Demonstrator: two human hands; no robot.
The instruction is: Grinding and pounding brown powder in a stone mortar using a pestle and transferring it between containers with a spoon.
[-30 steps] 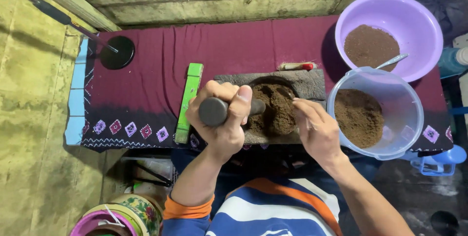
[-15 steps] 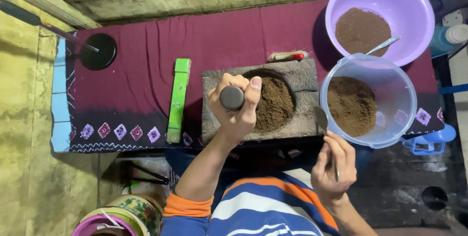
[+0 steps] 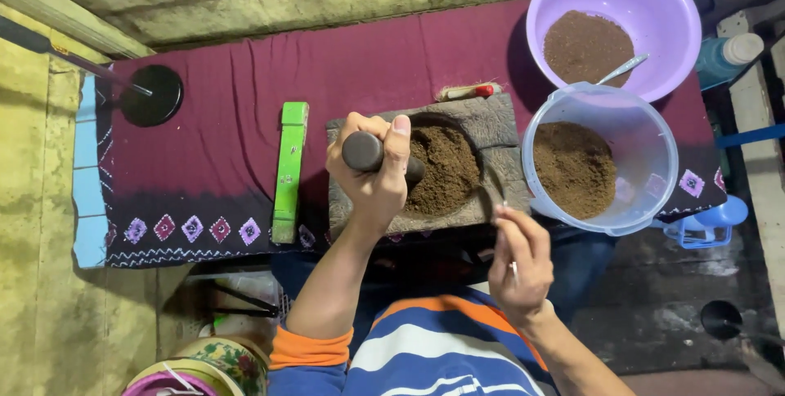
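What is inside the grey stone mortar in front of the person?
The grey stone mortar holds a heap of brown powder. The left hand grips a dark pestle whose lower end covers part of the hollow, so the bottom beneath the powder is hidden.

The lower end of the dark pestle point(image 3: 370, 151) is hidden by the left hand point(image 3: 372, 168) and brown powder point(image 3: 441, 168). What the right hand point(image 3: 518, 263) pinches is too thin to be identified. The purple basin point(image 3: 666, 11) is cut off at the top edge.
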